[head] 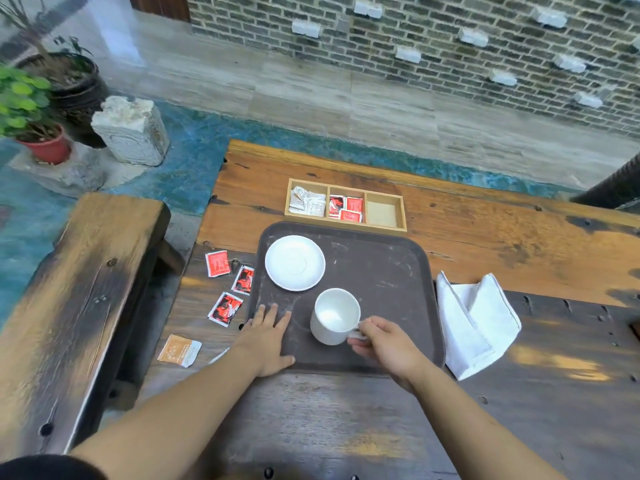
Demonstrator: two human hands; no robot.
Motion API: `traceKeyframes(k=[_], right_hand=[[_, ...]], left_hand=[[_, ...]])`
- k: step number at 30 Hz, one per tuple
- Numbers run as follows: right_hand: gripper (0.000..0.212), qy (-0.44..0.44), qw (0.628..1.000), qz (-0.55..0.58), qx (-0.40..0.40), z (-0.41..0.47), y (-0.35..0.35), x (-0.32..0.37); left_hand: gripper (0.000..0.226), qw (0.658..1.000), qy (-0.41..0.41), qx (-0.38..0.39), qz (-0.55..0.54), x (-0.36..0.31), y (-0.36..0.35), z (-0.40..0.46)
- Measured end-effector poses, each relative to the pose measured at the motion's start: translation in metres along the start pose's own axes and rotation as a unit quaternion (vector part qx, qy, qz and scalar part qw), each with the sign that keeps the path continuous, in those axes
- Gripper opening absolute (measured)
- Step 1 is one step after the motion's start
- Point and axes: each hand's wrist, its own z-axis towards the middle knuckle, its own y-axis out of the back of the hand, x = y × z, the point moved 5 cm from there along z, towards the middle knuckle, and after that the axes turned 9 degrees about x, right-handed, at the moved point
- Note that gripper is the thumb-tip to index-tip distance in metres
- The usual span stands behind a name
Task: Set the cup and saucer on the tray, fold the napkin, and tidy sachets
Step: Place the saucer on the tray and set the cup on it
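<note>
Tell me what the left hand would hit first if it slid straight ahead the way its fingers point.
Probably the saucer. The left hand lies flat on the tray, fingers pointing away and slightly right; only bare tray lies between, though the exact line is uncertain.

**White china, dark tray, red packets**

The cup [335,315] and saucer [294,262] are plain white, on a dark brown-grey tray [381,271] marked with pale scuffs. At the right of the frame the napkin [476,323] is white. Left of the tray lie three red sachets [218,264] printed in white and black, and lower down an orange sachet [179,350] with a white edge. The pale wood organiser box [346,205] holds silvery-white packets in its left compartment and red ones in the middle. The table [519,237] is orange-brown wood with black stains, darker grey-brown nearer the bottom. At upper left, green leaves stand in a red pot [48,148]. The wall [415,46] across the top is grey-green brick with white blocks.
</note>
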Motion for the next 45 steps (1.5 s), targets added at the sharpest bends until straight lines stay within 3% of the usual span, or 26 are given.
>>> traceKeyframes(k=[13, 34, 40, 45], right_hand=[[0.019, 0.008, 1.000, 0.009, 0.024, 0.097, -0.026, 0.068], [0.019, -0.003, 0.999, 0.025, 0.035, 0.161, -0.029, 0.067], [0.019, 0.006, 0.999, -0.029, 0.011, 0.160, -0.024, 0.064], [0.024, 0.022, 0.997, -0.070, -0.009, 0.155, -0.021, 0.066]], left_hand=[[0.103, 0.998, -0.006, 0.036, 0.059, 0.005, 0.011, 0.027], [0.097, 0.998, -0.032, 0.048, 0.013, 0.010, 0.012, 0.032], [0.075, 0.992, -0.059, -0.006, -0.108, 0.019, 0.034, 0.031], [0.053, 0.963, -0.042, -0.062, -0.257, 0.041, 0.066, 0.037]])
